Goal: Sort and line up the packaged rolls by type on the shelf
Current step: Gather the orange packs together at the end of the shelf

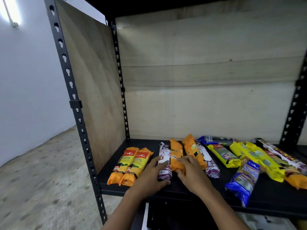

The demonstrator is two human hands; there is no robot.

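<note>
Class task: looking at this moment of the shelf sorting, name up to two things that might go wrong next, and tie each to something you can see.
1. The blue roll lies near the shelf's front edge and might get knocked off.
2. The left hand rests on the purple-and-white roll while the right hand grips the orange roll beside it; sliding one may skew the other, or the two lined-up orange rolls.

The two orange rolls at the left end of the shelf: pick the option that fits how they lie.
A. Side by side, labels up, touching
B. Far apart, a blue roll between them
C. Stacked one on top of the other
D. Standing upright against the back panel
A: the two orange rolls lie flat on the shelf, labels up, pressed against each other.
</note>
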